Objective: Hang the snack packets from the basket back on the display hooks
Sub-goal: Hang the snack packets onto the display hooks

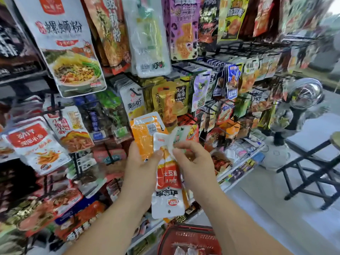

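My left hand (142, 163) grips an orange snack packet (145, 133) and the upper part of a white and red packet (168, 183) that hangs upside down, its hang hole at the bottom. My right hand (193, 159) pinches a small pale green and white packet (179, 135) beside them. All three are held in front of the display rack of black wire hooks (145, 86), which carry many snack packets. The red basket (185, 238) stands low in view below my forearms, with several packets inside.
A big noodle bag (68, 45) hangs at upper left. Low shelves of small goods (239, 162) run under the rack at right. A black folding table (312, 173) stands on the pale floor at right, with a motorbike (301, 100) behind it.
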`<state>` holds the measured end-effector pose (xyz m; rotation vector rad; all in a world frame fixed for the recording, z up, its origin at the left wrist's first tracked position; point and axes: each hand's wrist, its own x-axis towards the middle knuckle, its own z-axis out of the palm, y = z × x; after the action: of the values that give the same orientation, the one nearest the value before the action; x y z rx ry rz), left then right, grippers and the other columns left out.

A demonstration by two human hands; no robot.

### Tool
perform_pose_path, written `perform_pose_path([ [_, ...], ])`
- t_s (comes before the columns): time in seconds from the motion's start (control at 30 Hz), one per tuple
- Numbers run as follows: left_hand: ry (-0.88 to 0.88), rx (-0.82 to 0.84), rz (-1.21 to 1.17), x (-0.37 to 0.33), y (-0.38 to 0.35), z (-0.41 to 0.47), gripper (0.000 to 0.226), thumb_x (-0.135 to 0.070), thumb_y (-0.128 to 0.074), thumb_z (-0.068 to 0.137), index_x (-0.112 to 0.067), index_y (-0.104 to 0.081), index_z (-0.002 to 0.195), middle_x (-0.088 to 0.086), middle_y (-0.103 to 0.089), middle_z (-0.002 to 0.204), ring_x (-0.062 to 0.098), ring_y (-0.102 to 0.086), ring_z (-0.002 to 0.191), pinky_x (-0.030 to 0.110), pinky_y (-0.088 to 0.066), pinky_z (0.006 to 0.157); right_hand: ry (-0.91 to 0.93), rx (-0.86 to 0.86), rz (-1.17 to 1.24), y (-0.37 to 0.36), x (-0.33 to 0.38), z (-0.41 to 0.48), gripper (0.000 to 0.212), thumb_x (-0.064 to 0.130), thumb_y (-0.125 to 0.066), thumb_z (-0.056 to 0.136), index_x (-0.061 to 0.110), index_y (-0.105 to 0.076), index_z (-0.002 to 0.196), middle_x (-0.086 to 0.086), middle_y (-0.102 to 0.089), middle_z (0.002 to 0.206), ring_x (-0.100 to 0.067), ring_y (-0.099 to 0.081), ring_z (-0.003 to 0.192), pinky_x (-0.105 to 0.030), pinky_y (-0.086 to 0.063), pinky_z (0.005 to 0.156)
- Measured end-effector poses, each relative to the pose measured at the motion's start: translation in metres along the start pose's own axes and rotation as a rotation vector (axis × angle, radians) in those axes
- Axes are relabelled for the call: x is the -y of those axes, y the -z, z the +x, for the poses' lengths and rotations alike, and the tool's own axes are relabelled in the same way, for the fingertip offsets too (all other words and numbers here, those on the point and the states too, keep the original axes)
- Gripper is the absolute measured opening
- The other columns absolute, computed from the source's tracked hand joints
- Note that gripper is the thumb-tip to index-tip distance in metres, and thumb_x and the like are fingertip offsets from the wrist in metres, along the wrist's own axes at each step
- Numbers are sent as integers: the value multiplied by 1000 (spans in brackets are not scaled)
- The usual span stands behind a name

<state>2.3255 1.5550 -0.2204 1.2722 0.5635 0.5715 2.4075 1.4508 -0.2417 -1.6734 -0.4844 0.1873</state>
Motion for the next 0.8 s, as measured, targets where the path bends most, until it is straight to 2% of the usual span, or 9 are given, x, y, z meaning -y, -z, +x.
perform_pose_path([
  [0.1,34,-7,-6,4,-25,-10,58,-48,-78,86,-53,-51,137,-10,-62,144,29,-61,133,62,-53,100,3,-11,18,29,-5,8,35,50,-76,80,58,-61,111,21,-54,124,-8,-57,117,-48,-54,99],
  [0.27,-22,-33,-7,10,-61,-20,34,-16,-66,103,-42,-62,125,-8,-76,120,26,-75,107,56,-61,87,8,213,91,67,-6,22,70,54,-70,82,66,-39,144,23,-46,152,-8,-50,139,-47,-49,109],
  [0.37,-58,-91,-3,5,-75,-27,32,-13,-63,104,-38,-62,123,-9,-77,115,24,-76,103,51,-63,84,109,215,40,88,3,32,70,32,-77,91,53,-41,148,35,-48,138,21,-48,122,-17,-48,101],
  [0.4,-71,-111,-1,2,-77,-28,32,-14,-64,104,-38,-61,125,-9,-77,116,24,-76,104,51,-63,85,117,204,20,95,8,36,72,29,-79,91,51,-41,148,31,-54,131,17,-54,113,-15,-50,95],
  [0.47,-93,-150,2,-4,-78,-30,33,-15,-64,104,-37,-60,128,-9,-76,118,22,-76,103,48,-64,82,87,175,-3,103,16,43,84,32,-81,88,50,-32,154,12,-62,119,-11,-65,99,-31,-58,86],
  [0.53,-135,-192,4,-13,-78,-30,31,-15,-63,104,-35,-59,128,-11,-76,115,15,-77,97,40,-65,74,33,146,-40,107,30,50,90,35,-82,86,46,-27,156,1,-65,110,-18,-68,91,-38,-60,77],
  [0.63,-197,-207,31,-33,-76,-29,35,-20,-63,105,-38,-56,134,-13,-73,123,12,-75,101,40,-65,78,29,162,37,107,47,64,48,32,-81,89,32,-58,131,5,-73,101,-16,-72,84,-28,-55,63],
  [0.7,-240,-207,15,-49,-71,-25,34,-22,-62,105,-44,-55,130,-16,-71,124,9,-75,102,40,-65,80,57,165,96,105,63,73,15,32,-77,93,29,-71,107,3,-77,90,-21,-74,77,-35,-56,60],
  [0.8,-300,-228,69,-77,-62,-17,52,-41,-70,98,-48,-45,144,-13,-53,152,17,-58,136,56,-54,104,109,186,150,100,90,83,16,38,-71,97,23,-74,94,-4,-76,81,-31,-72,70,-51,-60,62],
])
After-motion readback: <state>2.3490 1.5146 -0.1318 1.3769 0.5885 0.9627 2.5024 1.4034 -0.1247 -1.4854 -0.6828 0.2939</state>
